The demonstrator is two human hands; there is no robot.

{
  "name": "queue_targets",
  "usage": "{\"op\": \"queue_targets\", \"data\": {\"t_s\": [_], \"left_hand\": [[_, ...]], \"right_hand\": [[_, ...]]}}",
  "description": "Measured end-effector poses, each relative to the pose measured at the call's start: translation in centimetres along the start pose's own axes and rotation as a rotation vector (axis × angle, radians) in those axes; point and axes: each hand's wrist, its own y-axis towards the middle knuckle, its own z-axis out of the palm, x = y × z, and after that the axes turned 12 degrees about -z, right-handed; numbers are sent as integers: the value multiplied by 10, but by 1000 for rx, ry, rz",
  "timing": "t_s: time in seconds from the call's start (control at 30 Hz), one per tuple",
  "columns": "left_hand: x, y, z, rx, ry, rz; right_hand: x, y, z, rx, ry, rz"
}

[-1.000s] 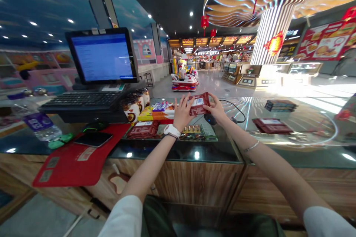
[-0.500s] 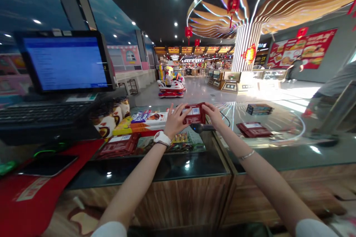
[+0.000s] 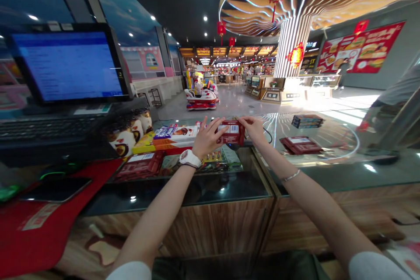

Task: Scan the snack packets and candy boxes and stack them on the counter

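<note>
A small dark red packet (image 3: 232, 138) with a white barcode label hangs over the glass counter, its label side towards me. My left hand (image 3: 205, 138), with a white watch at the wrist, grips the packet's left side, fingers partly spread across it. At its upper right corner, my right hand (image 3: 253, 130) pinches the packet. Just below and behind it lies a black handheld scanner (image 3: 233, 147), mostly hidden by the packet. Similar dark red packets (image 3: 142, 166) are stacked left of my left hand, and another stack (image 3: 301, 144) lies to the right.
At the left stand a monitor (image 3: 72, 63), a keyboard (image 3: 46, 129) and a phone (image 3: 55, 189) on a red cloth. Snack boxes (image 3: 179, 142) and dark-topped cups (image 3: 123, 140) line the counter's left. Flat boxes (image 3: 307, 121) are stacked at right; a person (image 3: 390, 100) stands beyond.
The packet is now lower over the scanner and covers more of it. Both hands keep hold of it. The whole view has shifted slightly.
</note>
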Motion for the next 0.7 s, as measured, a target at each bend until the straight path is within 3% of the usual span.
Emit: {"op": "queue_targets", "data": {"t_s": [0.1, 0.33, 0.57, 0.7], "left_hand": [[3, 0, -2, -2, 8, 1], [13, -3, 1, -27, -8, -74], [12, -3, 2, 14, -33, -83], [12, -3, 1, 15, -29, -77]], "right_hand": [[2, -2, 1, 22, 59, 12], [13, -15, 5, 241, 284, 159], [11, -19, 8, 170, 270, 183], [6, -19, 8, 209, 211, 161]]}}
